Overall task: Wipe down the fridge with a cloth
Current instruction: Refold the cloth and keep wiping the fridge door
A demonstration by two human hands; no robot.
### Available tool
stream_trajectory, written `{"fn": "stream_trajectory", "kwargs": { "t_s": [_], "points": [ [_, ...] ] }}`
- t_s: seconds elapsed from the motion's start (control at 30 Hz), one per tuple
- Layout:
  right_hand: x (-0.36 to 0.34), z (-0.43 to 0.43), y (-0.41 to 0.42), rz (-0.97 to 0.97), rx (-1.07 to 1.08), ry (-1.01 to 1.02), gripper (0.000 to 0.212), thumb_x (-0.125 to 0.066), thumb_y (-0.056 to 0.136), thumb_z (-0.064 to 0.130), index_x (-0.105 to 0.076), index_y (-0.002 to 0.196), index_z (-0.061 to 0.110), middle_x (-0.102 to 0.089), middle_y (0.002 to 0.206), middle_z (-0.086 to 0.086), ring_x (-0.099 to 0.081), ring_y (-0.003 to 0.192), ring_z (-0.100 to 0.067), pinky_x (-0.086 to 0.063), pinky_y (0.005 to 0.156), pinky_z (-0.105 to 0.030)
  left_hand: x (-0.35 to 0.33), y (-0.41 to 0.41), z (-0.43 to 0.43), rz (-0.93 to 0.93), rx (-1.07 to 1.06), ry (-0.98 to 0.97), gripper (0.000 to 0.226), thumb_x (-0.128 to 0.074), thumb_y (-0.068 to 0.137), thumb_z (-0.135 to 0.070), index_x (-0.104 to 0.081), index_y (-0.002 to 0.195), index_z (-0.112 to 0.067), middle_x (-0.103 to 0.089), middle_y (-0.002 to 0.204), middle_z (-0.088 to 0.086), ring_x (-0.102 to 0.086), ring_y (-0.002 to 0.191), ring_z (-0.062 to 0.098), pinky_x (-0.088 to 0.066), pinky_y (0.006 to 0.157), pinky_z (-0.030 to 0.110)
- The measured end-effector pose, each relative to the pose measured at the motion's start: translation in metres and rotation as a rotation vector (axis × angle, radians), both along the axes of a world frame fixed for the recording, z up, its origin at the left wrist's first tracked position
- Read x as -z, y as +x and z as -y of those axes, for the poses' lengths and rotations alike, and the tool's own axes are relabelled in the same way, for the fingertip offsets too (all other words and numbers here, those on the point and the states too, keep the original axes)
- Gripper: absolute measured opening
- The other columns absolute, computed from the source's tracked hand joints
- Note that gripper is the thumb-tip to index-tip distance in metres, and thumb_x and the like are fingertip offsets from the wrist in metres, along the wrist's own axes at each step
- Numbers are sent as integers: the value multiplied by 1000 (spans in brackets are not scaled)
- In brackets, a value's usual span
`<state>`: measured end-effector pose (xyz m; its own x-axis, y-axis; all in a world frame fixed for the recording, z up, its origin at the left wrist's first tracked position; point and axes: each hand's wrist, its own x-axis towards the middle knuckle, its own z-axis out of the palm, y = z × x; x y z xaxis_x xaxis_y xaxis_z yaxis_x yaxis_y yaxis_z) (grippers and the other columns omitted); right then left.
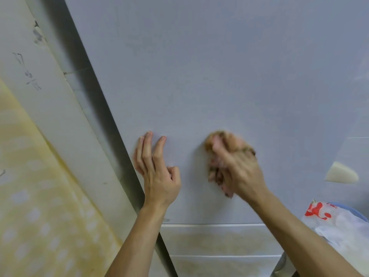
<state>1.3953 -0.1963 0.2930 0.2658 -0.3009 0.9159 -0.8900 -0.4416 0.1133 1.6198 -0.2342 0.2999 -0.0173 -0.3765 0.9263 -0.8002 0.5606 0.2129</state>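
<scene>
The fridge's pale grey side panel (219, 76) fills most of the head view. My right hand (239, 170) grips a bunched orange-brown patterned cloth (221, 154) and holds it flat against the panel low in the middle; the cloth and fingers are motion-blurred. My left hand (155, 166) rests on the panel to the left of the cloth, near the fridge's left edge, with straight fingers spread upward and nothing in it.
A dark gap and a marked white wall (50, 96) run along the fridge's left edge, with yellow patterned wallpaper (40, 196) lower left. White tiles (219, 240) lie below the panel. A white plastic bag with red print (327, 216) sits over a blue tub at lower right.
</scene>
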Motion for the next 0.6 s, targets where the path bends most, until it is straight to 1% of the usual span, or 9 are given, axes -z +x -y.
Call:
{"fn": "stream_trajectory", "kwargs": {
  "t_s": [0.03,0.07,0.13,0.2,0.3,0.37,0.43,0.5,0.6],
  "points": [
    [-20,4,1,79,5,-62,49,-63,101,1,-53,148,7,-63,143,-17,-59,136,-29,-52,104,-47,0,0,0,-2,3,5,88,-62,63,12,-44,148,-4,-33,161,24,-25,154,43,-21,125,60],
    [-39,8,3,143,20,-132,41,-64,102,4,-60,143,6,-54,151,-19,-48,146,-30,-45,113,-49,-1,0,0,-3,8,9,89,-63,63,12,-44,148,-5,-33,161,24,-25,154,43,-21,125,59],
    [-68,18,20,261,49,-219,32,-61,106,10,-66,138,6,-47,154,-21,-38,151,-33,-32,123,-50,-1,0,-1,-4,17,10,89,-65,64,12,-43,148,-6,-33,161,23,-26,154,43,-20,126,58],
    [-73,25,43,363,75,-221,37,-56,107,8,-60,144,5,-45,156,-25,-33,152,-37,-25,126,-50,-1,2,-1,-3,17,9,90,-67,64,12,-43,148,-6,-32,161,21,-26,154,42,-19,127,55],
    [-53,33,70,415,132,-205,50,-51,106,7,-40,154,-2,-35,160,-28,-22,156,-33,-20,128,-49,-2,3,0,-8,18,-6,88,-66,64,12,-44,147,-4,-34,160,21,-28,153,41,-19,127,52],
    [-31,35,79,342,164,-159,62,-53,105,11,-27,160,-1,-23,166,-23,-15,160,-30,-17,129,-46,-1,3,1,-11,26,-13,84,-62,65,9,-45,147,-2,-35,160,21,-29,153,41,-19,127,52],
    [2,33,83,174,155,-84,72,-54,103,15,-19,165,9,-12,172,-14,-12,161,-26,-13,130,-39,-2,5,2,-38,40,-10,82,-61,66,7,-45,146,2,-35,160,20,-31,152,41,-20,127,52],
    [42,27,78,9,97,21,70,-51,102,12,-21,166,14,-7,175,-6,-15,161,-22,-11,130,-36,-2,5,3,-54,50,3,81,-60,67,6,-46,146,4,-34,160,20,-31,152,40,-20,127,51],
    [75,17,65,-158,54,122,69,-47,99,2,-27,164,15,-11,175,-3,-19,160,-21,-13,131,-37,-1,9,1,-42,61,17,80,-60,68,6,-45,147,4,-34,161,20,-30,153,39,-21,126,52]
  ]
}}
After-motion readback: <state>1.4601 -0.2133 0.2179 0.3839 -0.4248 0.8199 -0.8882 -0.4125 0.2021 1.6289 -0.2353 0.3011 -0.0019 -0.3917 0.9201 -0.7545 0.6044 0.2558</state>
